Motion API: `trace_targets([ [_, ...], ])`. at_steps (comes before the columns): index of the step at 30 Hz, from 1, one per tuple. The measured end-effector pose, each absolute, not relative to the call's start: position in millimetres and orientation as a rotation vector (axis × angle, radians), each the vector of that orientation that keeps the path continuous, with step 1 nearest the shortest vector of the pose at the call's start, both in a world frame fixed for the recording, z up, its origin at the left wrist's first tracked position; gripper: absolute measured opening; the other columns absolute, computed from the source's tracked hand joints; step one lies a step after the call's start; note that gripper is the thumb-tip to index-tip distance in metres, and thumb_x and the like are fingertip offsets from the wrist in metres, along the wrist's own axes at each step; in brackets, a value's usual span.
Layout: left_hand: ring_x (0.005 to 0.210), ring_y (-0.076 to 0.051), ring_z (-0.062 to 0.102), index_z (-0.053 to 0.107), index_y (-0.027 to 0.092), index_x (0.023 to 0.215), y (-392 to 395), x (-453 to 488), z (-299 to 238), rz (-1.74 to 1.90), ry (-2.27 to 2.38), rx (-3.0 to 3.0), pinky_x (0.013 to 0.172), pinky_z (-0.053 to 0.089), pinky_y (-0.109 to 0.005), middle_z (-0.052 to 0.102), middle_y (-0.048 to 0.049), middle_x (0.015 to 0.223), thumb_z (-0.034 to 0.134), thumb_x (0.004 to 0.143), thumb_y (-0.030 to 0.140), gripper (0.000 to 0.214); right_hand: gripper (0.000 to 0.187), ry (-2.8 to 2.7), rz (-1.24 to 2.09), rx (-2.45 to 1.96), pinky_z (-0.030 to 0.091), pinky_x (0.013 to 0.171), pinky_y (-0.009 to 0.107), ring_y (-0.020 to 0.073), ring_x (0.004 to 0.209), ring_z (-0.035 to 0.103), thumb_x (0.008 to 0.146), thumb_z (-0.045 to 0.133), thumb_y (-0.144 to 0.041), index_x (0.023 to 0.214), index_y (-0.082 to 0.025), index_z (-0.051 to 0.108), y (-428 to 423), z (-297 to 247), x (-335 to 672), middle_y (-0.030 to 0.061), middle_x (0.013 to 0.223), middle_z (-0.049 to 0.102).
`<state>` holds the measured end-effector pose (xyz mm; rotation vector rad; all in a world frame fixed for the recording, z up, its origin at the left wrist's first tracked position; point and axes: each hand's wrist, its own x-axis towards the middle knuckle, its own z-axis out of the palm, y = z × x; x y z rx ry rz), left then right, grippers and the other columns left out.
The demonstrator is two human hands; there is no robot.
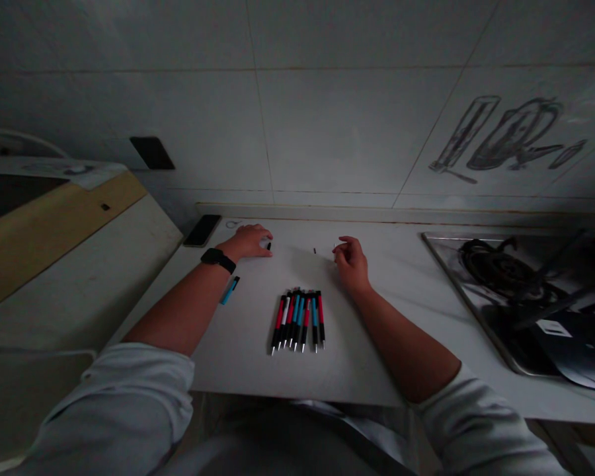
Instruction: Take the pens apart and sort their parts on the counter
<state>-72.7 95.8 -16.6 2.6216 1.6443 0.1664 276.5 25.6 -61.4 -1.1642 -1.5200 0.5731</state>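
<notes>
My left hand [250, 242] is over the far left part of the white counter, its thumb and fingers apart in a curve. A small black piece [269, 246] shows between them, close to the thumb tip. My right hand [353, 262] has its fingers curled in, with a thin pale bit at the fingertips too small to name. Between the hands lies a tiny dark reddish piece [315, 251]. Nearer to me is a row of several red, blue and white pens [297, 320] with black ends, metal tips toward me. A blue and black pen part [229, 291] lies beside my left forearm.
A black phone [203, 231] and a small ring-shaped item [233, 225] lie at the back left. On the right is a gas stove [500, 277] with a dark device [575, 344] on it. A large pale cabinet [129, 264] borders the left side; a tiled wall is behind.
</notes>
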Motion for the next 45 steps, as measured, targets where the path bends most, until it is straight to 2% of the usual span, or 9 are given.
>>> trace_targets([
  [6, 0.115, -0.027, 0.063, 0.072, 0.024, 0.116, 78.7, -3.5, -17.1, 0.411, 1.532, 2.733, 0.103, 0.045, -0.040, 0.070, -0.0083, 0.123, 0.072, 0.087, 0.048, 0.038, 0.033, -1.402, 0.453, -1.300, 0.052, 0.079, 0.033, 0.0198, 0.084, 0.066, 0.091, 0.048, -0.027, 0.123, -0.021, 0.056, 33.3, -60.2, 284.1, 0.0063, 0.096, 0.071],
  [12, 0.109, -0.029, 0.065, 0.073, 0.021, 0.120, 74.4, 64.1, -38.5, 0.488, 1.577, 2.677, 0.096, 0.051, -0.040, 0.071, -0.0116, 0.119, 0.070, 0.090, 0.041, 0.036, 0.030, -1.801, 0.174, -1.511, 0.049, 0.096, 0.043, 0.0278, 0.102, 0.065, 0.089, 0.054, -0.021, 0.112, -0.022, 0.075, 27.4, -58.2, 290.0, 0.0122, 0.115, 0.073],
  [17, 0.107, -0.026, 0.067, 0.077, 0.021, 0.113, 81.5, 75.0, -45.4, 0.529, 1.428, 2.683, 0.098, 0.052, -0.039, 0.074, -0.0082, 0.115, 0.068, 0.090, 0.029, 0.026, 0.031, -2.064, 0.116, -1.726, 0.047, 0.092, 0.043, 0.0307, 0.107, 0.064, 0.091, 0.058, -0.021, 0.113, -0.027, 0.080, 20.3, -55.4, 287.7, 0.0100, 0.120, 0.074],
  [21, 0.101, -0.024, 0.069, 0.080, 0.021, 0.103, 83.6, 74.0, -43.9, 0.517, 1.368, 2.676, 0.095, 0.053, -0.038, 0.076, -0.0078, 0.107, 0.066, 0.091, 0.024, 0.019, 0.029, -2.120, 0.119, -1.719, 0.045, 0.091, 0.042, 0.0303, 0.109, 0.063, 0.094, 0.058, -0.022, 0.111, -0.028, 0.080, 19.6, -54.5, 284.7, 0.0098, 0.121, 0.075],
  [26, 0.100, -0.023, 0.070, 0.081, 0.021, 0.100, 81.0, 69.2, -40.6, 0.507, 1.358, 2.666, 0.092, 0.053, -0.037, 0.077, -0.0081, 0.105, 0.064, 0.091, 0.021, 0.020, 0.029, -2.152, 0.113, -1.672, 0.046, 0.091, 0.042, 0.0295, 0.110, 0.063, 0.096, 0.056, -0.024, 0.113, -0.029, 0.080, 20.1, -56.6, 281.9, 0.0085, 0.121, 0.075],
  [39, 0.101, -0.023, 0.069, 0.079, 0.020, 0.103, 79.9, 59.8, -41.8, 0.536, 1.332, 2.658, 0.093, 0.053, -0.036, 0.077, -0.0079, 0.106, 0.064, 0.091, 0.020, 0.019, 0.030, -2.167, 0.085, -1.672, 0.046, 0.090, 0.040, 0.0287, 0.110, 0.063, 0.099, 0.054, -0.027, 0.116, -0.028, 0.078, 23.1, -58.7, 278.4, 0.0082, 0.124, 0.074],
  [45, 0.103, -0.023, 0.069, 0.078, 0.020, 0.106, 78.8, 59.5, -41.4, 0.511, 1.344, 2.645, 0.095, 0.053, -0.037, 0.076, -0.0080, 0.108, 0.065, 0.090, 0.019, 0.021, 0.032, -2.180, 0.097, -1.686, 0.047, 0.090, 0.041, 0.0297, 0.109, 0.064, 0.098, 0.053, -0.024, 0.117, -0.027, 0.078, 23.5, -54.6, 278.1, 0.0111, 0.122, 0.074],
])
